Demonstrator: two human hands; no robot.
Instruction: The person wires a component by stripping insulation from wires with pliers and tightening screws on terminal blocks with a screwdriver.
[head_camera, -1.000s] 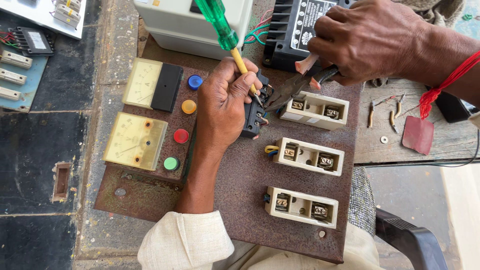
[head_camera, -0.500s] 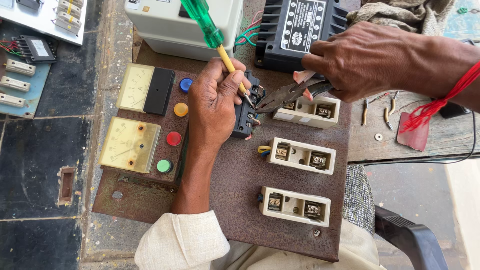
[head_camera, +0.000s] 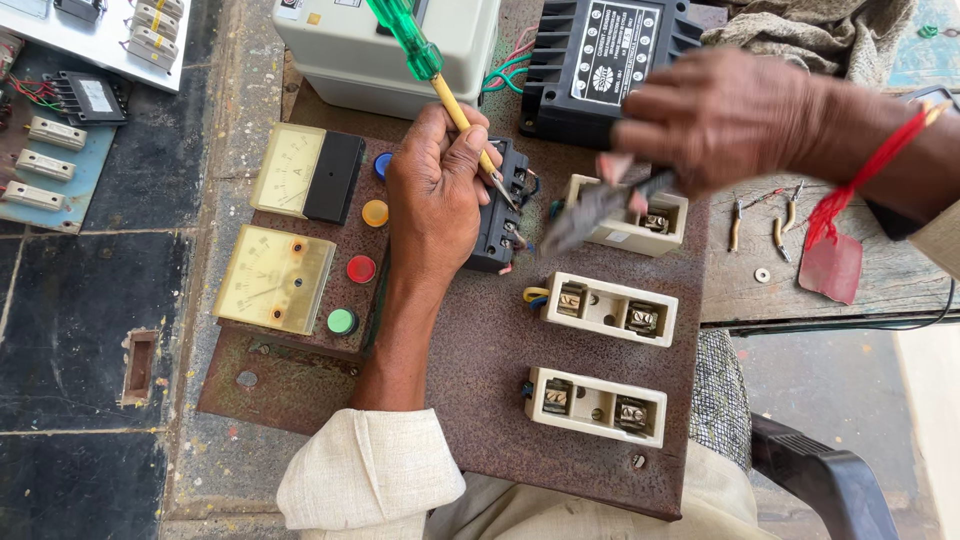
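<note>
Green-handled screwdriver (head_camera: 432, 78) is slanting down-right from the left hand (head_camera: 437, 190), whose fingers are closing round its shaft, tip meeting the black terminal block (head_camera: 500, 205) on the rusty plate (head_camera: 480, 350), while the right hand (head_camera: 725, 120), gripping blurred pliers (head_camera: 595, 210), is hovering just beside.

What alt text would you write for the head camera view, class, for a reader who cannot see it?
The left hand holds a green-handled screwdriver to a black terminal block on a rusty metal panel. The blurred right hand holds pliers over the top one of three white fuse holders.
</note>
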